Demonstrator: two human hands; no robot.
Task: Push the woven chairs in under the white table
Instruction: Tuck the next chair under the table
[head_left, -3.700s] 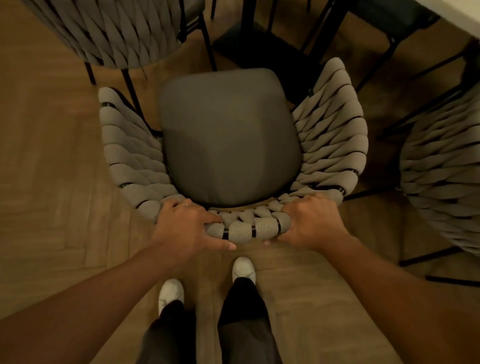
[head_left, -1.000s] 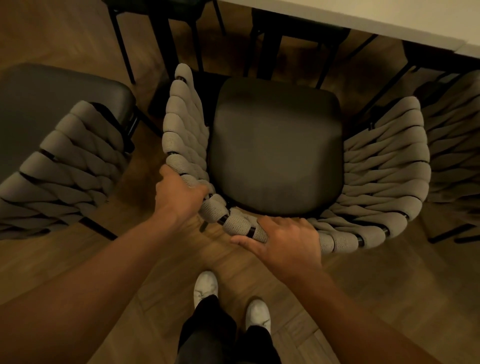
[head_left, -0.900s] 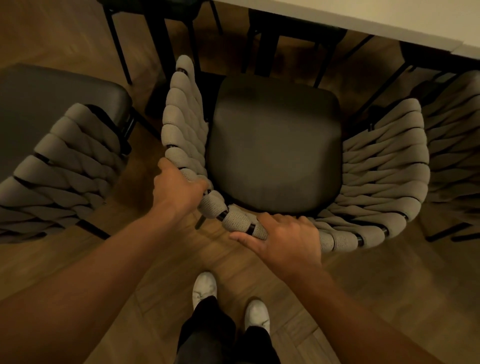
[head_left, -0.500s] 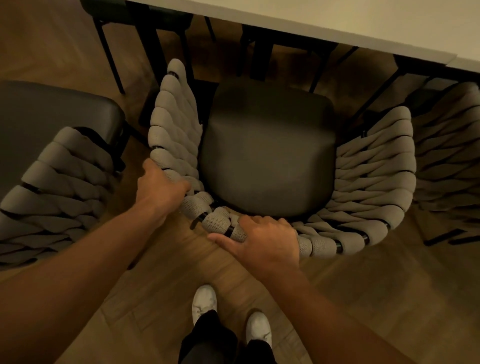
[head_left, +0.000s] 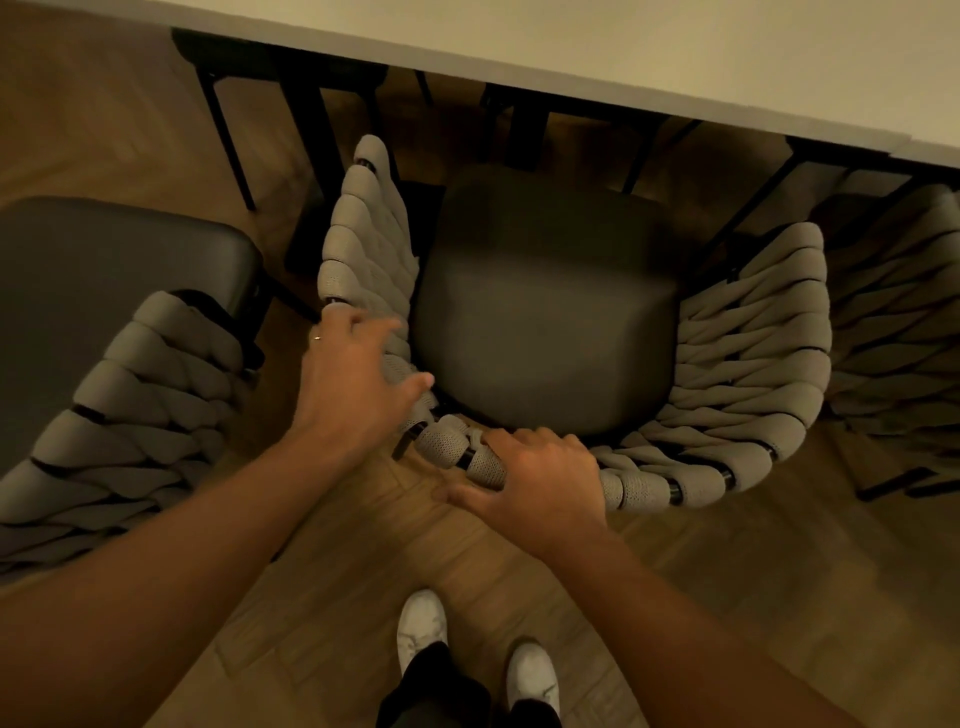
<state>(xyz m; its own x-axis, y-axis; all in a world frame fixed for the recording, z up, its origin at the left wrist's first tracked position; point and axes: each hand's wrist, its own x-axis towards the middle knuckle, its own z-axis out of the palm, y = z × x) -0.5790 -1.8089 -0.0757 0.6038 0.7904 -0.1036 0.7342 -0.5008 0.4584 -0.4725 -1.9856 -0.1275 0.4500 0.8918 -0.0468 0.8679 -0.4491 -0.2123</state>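
The surface (head_left: 623, 47) is running off the top and right edges; the left chair (head_left: 145, 395) is being cropped by the left edge, the right chair (head_left: 893, 332) by the right edge; the left hand (head_left: 353, 384) is blurring at the fingers, so its contact with the middle chair (head_left: 545, 312) cannot be told; the right hand (head_left: 540, 483) is covering part of its back rim.

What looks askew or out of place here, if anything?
The left woven chair stands well out from the white table, floor showing between, out of line with the middle chair, gripped by the right hand, and the right chair. No spill or damage visible.
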